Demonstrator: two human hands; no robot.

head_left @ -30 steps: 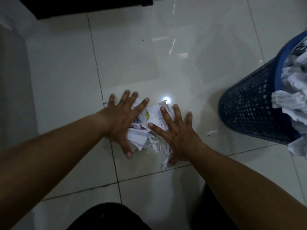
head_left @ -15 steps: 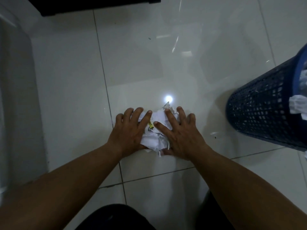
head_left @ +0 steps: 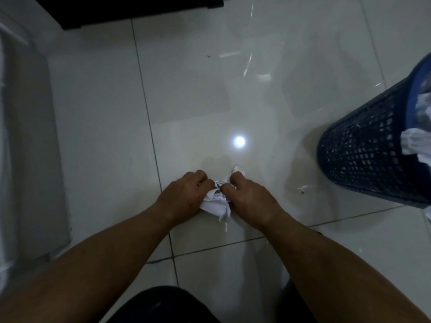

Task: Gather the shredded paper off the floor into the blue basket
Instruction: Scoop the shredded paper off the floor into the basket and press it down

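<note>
A clump of white shredded paper [head_left: 215, 204] lies on the glossy tiled floor, squeezed between my two hands. My left hand [head_left: 184, 196] curls around its left side and my right hand [head_left: 250, 198] curls around its right side, fingers bent over the top. A few strips hang out below the clump. The blue basket [head_left: 363, 150], a dark mesh bin tilted in view at the right edge, holds more white shredded paper [head_left: 417, 138] at its rim. It stands well to the right of my hands.
A small paper scrap [head_left: 234, 169] sits just beyond my right fingers, and tiny bits [head_left: 303, 188] lie near the basket's base. Dark furniture [head_left: 130, 8] runs along the top edge. A grey panel [head_left: 30, 145] borders the left. My dark-clothed knee [head_left: 163, 304] is at the bottom.
My hands, flat and spread over the scattered paper a second ago, have drawn together and curled shut, bunching the shreds into one tight clump. The view has shifted, with the basket farther right.
</note>
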